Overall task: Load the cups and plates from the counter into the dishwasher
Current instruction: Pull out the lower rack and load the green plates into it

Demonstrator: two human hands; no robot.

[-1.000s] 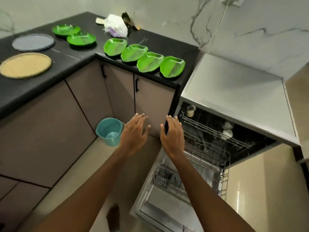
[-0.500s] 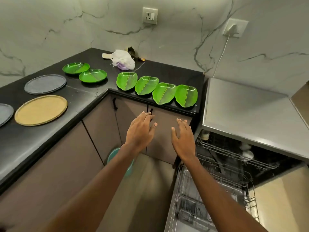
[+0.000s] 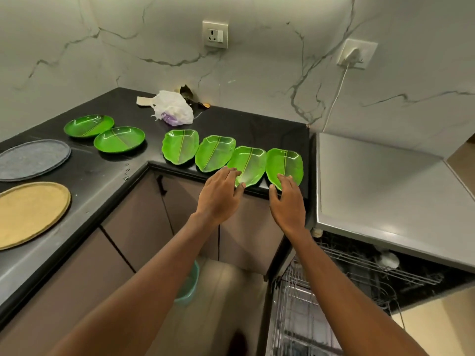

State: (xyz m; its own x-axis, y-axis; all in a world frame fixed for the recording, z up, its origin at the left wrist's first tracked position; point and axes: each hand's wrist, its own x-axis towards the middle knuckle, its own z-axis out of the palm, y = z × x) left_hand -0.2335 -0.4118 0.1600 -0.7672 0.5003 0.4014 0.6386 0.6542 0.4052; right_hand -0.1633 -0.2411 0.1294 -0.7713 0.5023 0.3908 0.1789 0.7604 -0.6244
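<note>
Several green leaf-shaped plates lie in a row along the front edge of the black counter. My left hand reaches the near edge of the third leaf plate, fingers spread over its rim. At the near edge of the rightmost leaf plate my right hand touches the rim with straight fingers. Two round green plates sit further left. The dishwasher stands open at the right, its wire racks pulled out below my right arm.
A grey round mat and a tan round mat lie on the counter's left wing. A white plastic bag sits in the back corner. A teal bucket stands on the floor under my left arm.
Both hands have risen from in front of the cabinet doors up to the counter edge and now meet the two rightmost leaf plates. The view has tilted upward.
</note>
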